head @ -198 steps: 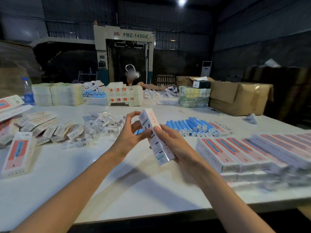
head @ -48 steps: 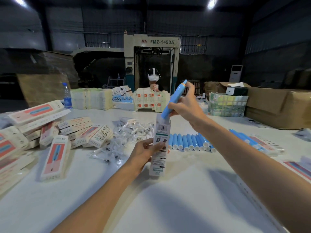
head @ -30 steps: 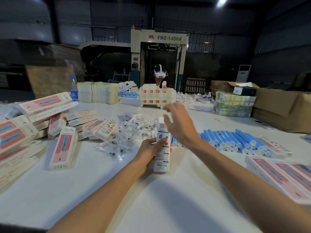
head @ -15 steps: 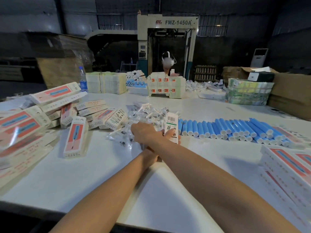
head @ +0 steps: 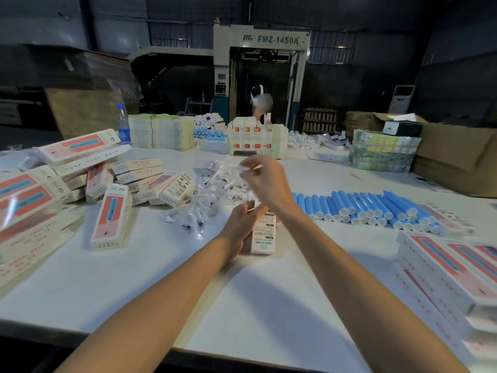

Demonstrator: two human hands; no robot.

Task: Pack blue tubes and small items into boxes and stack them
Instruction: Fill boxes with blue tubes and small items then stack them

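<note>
At the middle of the white counter [head: 242, 305], the left hand [head: 238, 227] curls round the lower half of a slim white printed cardboard box [head: 265, 236]. It grips the box upright on its short end, so the long axis runs from six to twelve o'clock and the mouth faces up. The right hand [head: 266, 181] hangs above that mouth, at twelve o'clock from the left hand, pinching a small clear plastic sachet [head: 248, 166]; blur hides what the sachet contains. My reading is that the sachet goes into the box next, so the move turns on this alignment. The sachet sits above the opening and a touch toward eleven o'clock, and the right hand, being the nearer, need only lower it toward six. The right wrist covers the box's top, so I cannot tell whether a tube is already inside or whether a flap blocks the way. A loose heap of clear sachets [head: 209, 193] lies at ten o'clock, just beside the box. A row of blue plastic tubes with white caps [head: 363, 208] lies near at two to three o'clock. Well apart, a stack of closed red-and-white boxes [head: 443, 265] sits at four o'clock and scattered cartons [head: 110, 219] at nine. The likeliest obstacle is the left hand's own grip near the rim.
</note>
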